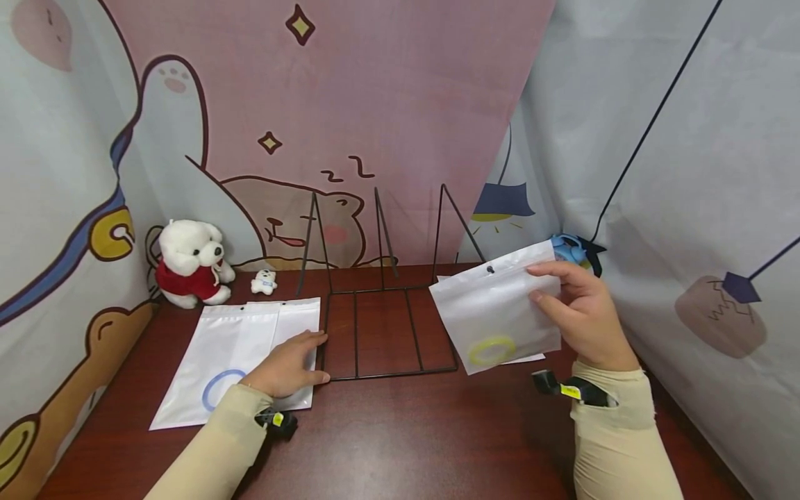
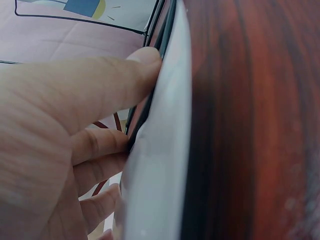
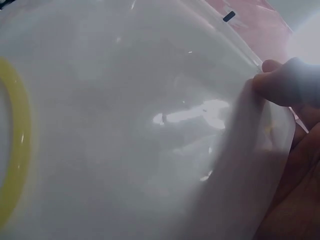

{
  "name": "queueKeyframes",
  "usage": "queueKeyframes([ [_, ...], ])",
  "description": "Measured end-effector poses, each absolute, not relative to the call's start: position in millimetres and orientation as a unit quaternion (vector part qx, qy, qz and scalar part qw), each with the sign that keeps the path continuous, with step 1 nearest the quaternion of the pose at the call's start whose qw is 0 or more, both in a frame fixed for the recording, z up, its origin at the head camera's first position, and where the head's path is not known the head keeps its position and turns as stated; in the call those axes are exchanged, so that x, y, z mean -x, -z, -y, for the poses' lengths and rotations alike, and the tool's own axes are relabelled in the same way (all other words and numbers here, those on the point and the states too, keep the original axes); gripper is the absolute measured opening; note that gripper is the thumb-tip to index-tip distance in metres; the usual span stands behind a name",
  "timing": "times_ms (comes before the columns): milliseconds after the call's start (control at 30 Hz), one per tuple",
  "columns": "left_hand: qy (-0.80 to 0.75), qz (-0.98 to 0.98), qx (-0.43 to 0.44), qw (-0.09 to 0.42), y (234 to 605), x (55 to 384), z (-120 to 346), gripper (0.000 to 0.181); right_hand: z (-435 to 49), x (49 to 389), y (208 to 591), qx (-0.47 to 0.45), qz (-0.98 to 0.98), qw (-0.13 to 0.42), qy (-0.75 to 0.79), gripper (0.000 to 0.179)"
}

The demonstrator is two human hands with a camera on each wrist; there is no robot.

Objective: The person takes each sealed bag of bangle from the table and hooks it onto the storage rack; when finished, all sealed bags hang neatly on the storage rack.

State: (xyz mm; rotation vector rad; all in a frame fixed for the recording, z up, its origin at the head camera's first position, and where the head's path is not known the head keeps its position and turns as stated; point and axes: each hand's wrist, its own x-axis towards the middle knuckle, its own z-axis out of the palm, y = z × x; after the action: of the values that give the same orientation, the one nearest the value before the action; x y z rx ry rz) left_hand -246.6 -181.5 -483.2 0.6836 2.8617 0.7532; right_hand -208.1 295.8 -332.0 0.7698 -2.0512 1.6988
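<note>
My right hand pinches the right edge of a white zip bag between thumb and fingers. The bag hangs tilted above the table, a yellow ring showing through it at close range in the right wrist view. My left hand lies over two overlapping white bags, one with a blue ring in it. Its thumb and fingertips touch the left side of a black wire rack. In the left wrist view, a white bag edge runs beside the rack bar under those fingers.
Another white bag lies mostly hidden behind the raised one. At the back left sit a white plush dog in red and a small white bear figure. A blue object stands at the back right. Printed cloth walls surround the table.
</note>
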Motion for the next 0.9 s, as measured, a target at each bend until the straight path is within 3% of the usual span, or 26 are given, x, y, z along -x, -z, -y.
queueKeyframes([
  [500, -0.244, -0.943, -0.220, 0.056, 485, 247, 182, 0.080, -299, 209, 335, -0.243, 0.832, 0.163, -0.471, 0.030],
  [900, -0.248, -0.942, -0.219, 0.059, 481, 246, 180, 0.081, -301, 218, 341, -0.282, 0.826, 0.062, -0.484, 0.034],
])
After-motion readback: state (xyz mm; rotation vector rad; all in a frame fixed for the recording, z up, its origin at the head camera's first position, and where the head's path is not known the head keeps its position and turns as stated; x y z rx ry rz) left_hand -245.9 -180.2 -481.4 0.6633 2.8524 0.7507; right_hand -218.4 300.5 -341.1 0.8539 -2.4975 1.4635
